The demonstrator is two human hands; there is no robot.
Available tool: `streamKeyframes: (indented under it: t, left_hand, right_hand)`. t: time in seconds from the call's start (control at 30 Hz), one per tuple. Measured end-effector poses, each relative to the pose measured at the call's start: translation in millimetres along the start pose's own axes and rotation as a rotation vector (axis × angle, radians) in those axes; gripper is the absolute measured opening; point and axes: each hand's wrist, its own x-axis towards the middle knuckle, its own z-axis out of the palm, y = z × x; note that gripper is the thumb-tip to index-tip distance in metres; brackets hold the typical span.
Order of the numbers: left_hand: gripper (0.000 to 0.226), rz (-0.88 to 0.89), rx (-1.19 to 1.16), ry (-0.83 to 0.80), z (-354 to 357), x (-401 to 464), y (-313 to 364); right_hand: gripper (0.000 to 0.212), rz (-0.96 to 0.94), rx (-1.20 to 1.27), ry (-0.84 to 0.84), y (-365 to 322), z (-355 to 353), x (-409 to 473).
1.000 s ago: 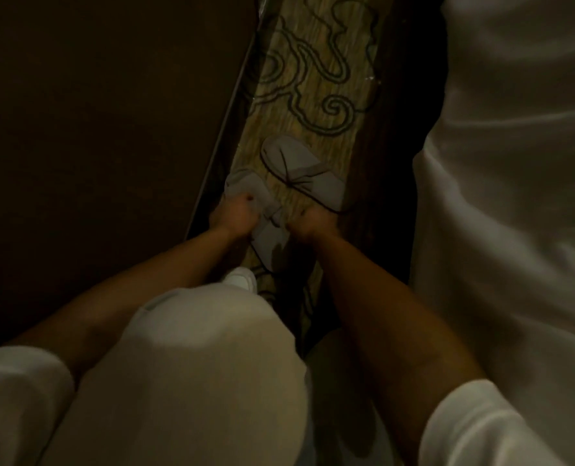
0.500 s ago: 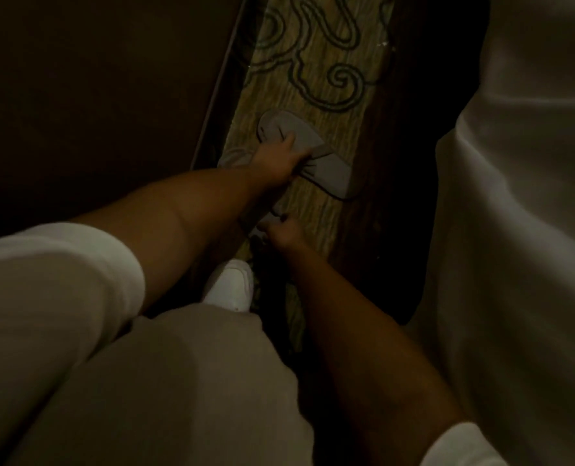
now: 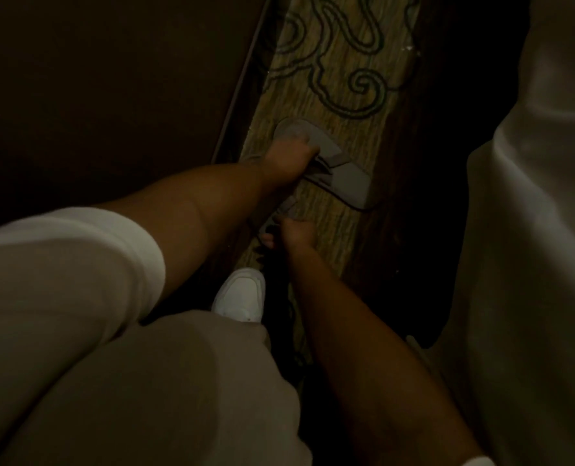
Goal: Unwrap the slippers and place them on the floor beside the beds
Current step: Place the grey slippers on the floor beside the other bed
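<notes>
Two pale grey slippers lie on the patterned carpet [image 3: 339, 62] in dim light. The far slipper [image 3: 350, 183] lies slanted, with its strap in the middle. My left hand [image 3: 289, 159] reaches across it, fingers closed over its near side by the strap. Only a small piece of the near slipper [image 3: 287, 206] shows, as my left forearm hides the rest. My right hand [image 3: 296, 232] is closed on that slipper's near end, close to the floor.
White bed linen [image 3: 531, 230] hangs down along the right, with a dark gap under the bed beside the carpet strip. A dark panel [image 3: 111, 95] bounds the left side. My white shoe [image 3: 242, 294] and bent knee fill the foreground.
My left hand let go of the near slipper and moved forward onto the far slipper. My right hand stayed at the near slipper. The camera moved closer.
</notes>
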Motion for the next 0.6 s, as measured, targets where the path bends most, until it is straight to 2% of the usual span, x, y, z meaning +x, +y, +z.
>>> streamKeyframes:
  t: [0.1,0.2,0.33,0.47,0.6]
  left_hand:
    - [0.041,-0.077,-0.117,0.003,9.3,-5.3,1.3]
    - [0.037,-0.113,-0.254,0.028,15.1,-9.3,2.2]
    - [0.033,-0.151,-0.409,0.033,17.8,-12.1,-2.9]
    - [0.031,-0.144,-0.446,0.013,17.7,-11.4,-3.9]
    - [0.03,-0.132,-0.455,0.031,17.4,-10.7,-3.5]
  right_hand:
    - [0.026,0.027,0.034,-0.009,-7.8,-0.7,2.3]
    - [0.025,0.056,0.055,-0.05,-3.1,6.2,2.0]
    - [0.039,-0.017,0.117,-0.099,2.0,24.8,4.5]
    - [0.04,-0.048,0.212,-0.108,-2.4,32.0,9.0]
    - [0.033,-0.104,-0.001,-0.128,-17.3,24.7,10.4]
